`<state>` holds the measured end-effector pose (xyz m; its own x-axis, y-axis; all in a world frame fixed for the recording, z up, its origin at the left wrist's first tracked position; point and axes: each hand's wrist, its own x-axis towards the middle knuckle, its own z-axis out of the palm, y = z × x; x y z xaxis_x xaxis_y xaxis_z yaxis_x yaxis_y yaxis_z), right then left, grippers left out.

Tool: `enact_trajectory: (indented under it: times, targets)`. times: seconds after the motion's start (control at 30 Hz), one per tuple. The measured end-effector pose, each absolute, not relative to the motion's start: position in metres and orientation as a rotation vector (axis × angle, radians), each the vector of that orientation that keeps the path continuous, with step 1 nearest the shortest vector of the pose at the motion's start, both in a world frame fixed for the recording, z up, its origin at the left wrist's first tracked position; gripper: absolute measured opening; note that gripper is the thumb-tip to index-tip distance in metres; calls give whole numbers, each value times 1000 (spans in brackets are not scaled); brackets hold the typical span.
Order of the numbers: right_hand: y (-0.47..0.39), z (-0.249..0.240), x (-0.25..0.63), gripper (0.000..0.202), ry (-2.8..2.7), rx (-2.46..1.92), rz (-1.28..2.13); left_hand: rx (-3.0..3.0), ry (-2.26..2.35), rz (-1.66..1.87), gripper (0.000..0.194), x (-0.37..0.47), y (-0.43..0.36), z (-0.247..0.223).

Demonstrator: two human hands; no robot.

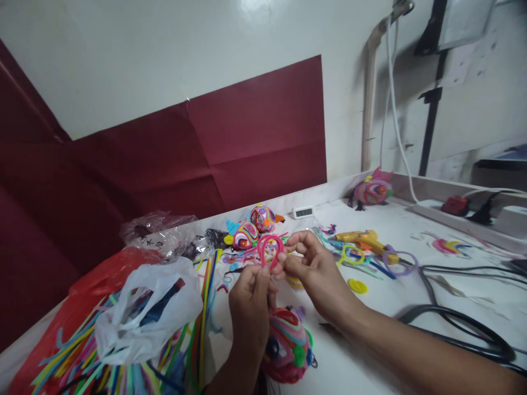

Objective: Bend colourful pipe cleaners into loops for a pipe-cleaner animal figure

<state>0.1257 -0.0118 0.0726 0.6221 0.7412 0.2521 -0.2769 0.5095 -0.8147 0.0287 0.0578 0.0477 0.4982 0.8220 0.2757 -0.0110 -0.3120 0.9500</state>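
two hands (pixel 250 300) pinching one pink loop (pixel 281 247); four colorful balls (pixel 290 348)

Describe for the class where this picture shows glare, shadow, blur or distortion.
Head view: pale glare on the wall at the top edge; head view: soft shadows around the pipe; head view: multicoloured piece at right looks blurred, held pink loop clearer; head view: edges seem stretched, perhaps by a wide lens.

Illegible black characters (pixel 152 241) on a clear plastic bag (pixel 161 224), unreadable display (pixel 304 212) on a small white device (pixel 295 214).
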Motion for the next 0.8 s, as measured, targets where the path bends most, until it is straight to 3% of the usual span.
enact_trajectory:
  times: [0.8]
  targets:
    - [-18,77,128,37,-648,-898,619,1705,665,1091,31,29,53,54]
